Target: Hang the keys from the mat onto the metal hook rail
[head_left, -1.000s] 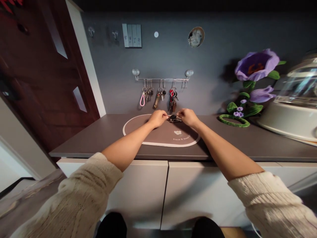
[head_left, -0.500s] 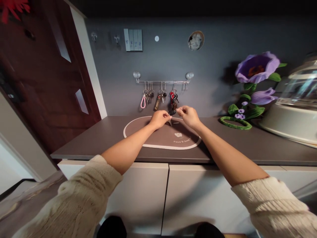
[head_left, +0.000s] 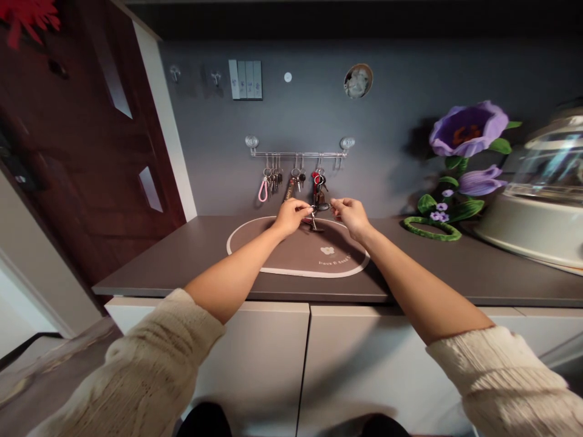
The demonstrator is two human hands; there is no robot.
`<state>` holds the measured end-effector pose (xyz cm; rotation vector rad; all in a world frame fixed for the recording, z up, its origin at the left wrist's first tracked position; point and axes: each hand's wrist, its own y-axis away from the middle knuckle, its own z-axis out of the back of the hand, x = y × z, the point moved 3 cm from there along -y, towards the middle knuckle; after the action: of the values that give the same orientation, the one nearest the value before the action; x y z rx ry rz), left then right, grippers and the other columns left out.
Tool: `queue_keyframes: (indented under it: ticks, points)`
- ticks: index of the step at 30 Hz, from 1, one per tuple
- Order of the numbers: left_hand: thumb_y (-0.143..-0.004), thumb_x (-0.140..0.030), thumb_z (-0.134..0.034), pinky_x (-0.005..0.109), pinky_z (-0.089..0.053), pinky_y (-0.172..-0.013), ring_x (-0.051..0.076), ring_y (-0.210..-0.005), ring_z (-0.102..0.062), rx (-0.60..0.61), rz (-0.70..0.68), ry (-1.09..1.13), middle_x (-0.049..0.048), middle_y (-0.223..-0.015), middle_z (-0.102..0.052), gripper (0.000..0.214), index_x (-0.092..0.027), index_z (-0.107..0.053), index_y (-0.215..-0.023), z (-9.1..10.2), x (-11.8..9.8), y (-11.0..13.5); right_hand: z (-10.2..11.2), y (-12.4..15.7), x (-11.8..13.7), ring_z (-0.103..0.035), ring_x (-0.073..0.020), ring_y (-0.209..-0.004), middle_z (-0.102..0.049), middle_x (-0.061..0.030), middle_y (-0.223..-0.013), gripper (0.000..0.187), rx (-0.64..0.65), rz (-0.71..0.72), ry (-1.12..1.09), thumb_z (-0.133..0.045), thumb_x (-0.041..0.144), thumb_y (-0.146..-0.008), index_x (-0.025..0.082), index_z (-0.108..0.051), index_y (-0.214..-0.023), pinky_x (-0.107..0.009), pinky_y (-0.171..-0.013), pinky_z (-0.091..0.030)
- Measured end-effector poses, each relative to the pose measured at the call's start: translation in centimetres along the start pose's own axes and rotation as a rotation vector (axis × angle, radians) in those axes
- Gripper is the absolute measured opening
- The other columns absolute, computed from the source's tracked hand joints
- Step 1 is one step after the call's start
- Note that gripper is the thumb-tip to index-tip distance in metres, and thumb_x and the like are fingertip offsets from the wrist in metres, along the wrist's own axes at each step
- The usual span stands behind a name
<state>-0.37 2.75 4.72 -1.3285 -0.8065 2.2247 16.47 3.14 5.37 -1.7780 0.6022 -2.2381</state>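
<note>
Both my hands are raised over the far part of an oval brown mat (head_left: 273,255) on the counter. My left hand (head_left: 291,215) pinches a small bunch of keys (head_left: 314,217) that dangles from its fingertips. My right hand (head_left: 350,213) is closed in a pinch at the other end of the bunch, near a dark key head (head_left: 323,207). Just behind the hands, a metal rail (head_left: 298,154) on the grey wall carries several key bunches, among them one with a pink loop (head_left: 263,188) and one with a red fob (head_left: 315,178).
A purple fabric flower (head_left: 469,127) with a green ring base (head_left: 430,231) stands at the right. Further right is a white appliance with a clear lid (head_left: 537,212). A dark wooden door (head_left: 77,145) is at the left. White cabinet doors (head_left: 310,358) lie below the counter edge.
Both hands have lifted the keys off the mat and moved them up toward the rail. The hands have drawn slightly apart, and the keys now hang from the left fingers.
</note>
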Motion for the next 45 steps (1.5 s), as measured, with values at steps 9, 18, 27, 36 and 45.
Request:
queue_keyframes:
  ticks: [9, 18, 27, 36, 45]
  points:
    - [-0.07, -0.023, -0.062, 0.025, -0.042, -0.073, 0.012, -0.075, -0.057, -0.039, 0.24, 0.368, 0.0049, -0.085, -0.069, 0.019, -0.012, -0.068, -0.084, 0.3, 0.0, 0.0, -1.0, 1.1, 0.1, -0.045, -0.0081, -0.049, -0.052, -0.001, -0.058, 0.016, 0.142, -0.258, -0.184, -0.053, 0.025, -0.078, 0.016, -0.049, -0.065, -0.023, -0.053, -0.041]
    - [-0.069, -0.03, -0.062, 0.02, -0.039, -0.057, 0.01, -0.071, -0.055, -0.036, 0.3, 0.491, 0.0047, -0.089, -0.068, 0.026, -0.014, -0.067, -0.089, 0.0, 0.7, -0.2, -1.6, 1.5, 0.6, -0.052, -0.0091, -0.068, -0.06, -0.0021, -0.076, 0.013, 0.249, -0.087, -0.119, -0.061, 0.026, -0.069, 0.015, -0.056, -0.075, -0.024, -0.071, -0.042]
    - [-0.064, -0.031, -0.067, 0.02, -0.043, -0.056, 0.008, -0.063, -0.054, 0.012, 0.331, 0.643, 0.0049, -0.082, -0.067, 0.028, -0.013, -0.068, -0.086, -0.8, 0.4, 0.2, -1.8, 1.6, 1.6, -0.054, -0.0111, -0.077, -0.062, -0.0021, -0.083, 0.028, 0.239, 0.134, -0.21, -0.065, 0.039, -0.063, 0.016, -0.059, -0.078, -0.028, -0.079, -0.04]
    - [-0.064, -0.032, -0.069, 0.024, -0.047, -0.06, 0.011, -0.068, -0.058, 0.036, 0.324, 0.649, 0.0052, -0.086, -0.068, 0.028, -0.015, -0.069, -0.086, -1.2, -0.4, 0.7, -1.5, 1.2, 1.2, -0.05, -0.0095, -0.068, -0.058, 0.0, -0.073, 0.033, 0.203, 0.184, -0.211, -0.065, 0.046, -0.063, 0.016, -0.058, -0.075, -0.027, -0.072, -0.041]
    - [-0.07, -0.025, -0.062, 0.026, -0.046, -0.068, 0.014, -0.076, -0.059, -0.02, 0.24, 0.517, 0.0067, -0.087, -0.069, 0.024, -0.012, -0.067, -0.089, -0.8, -1.7, 1.0, -1.4, 1.1, 1.0, -0.049, -0.0091, -0.069, -0.053, 0.0015, -0.073, 0.033, 0.189, 0.148, -0.284, -0.065, 0.046, -0.063, 0.017, -0.054, -0.073, -0.026, -0.073, -0.042]
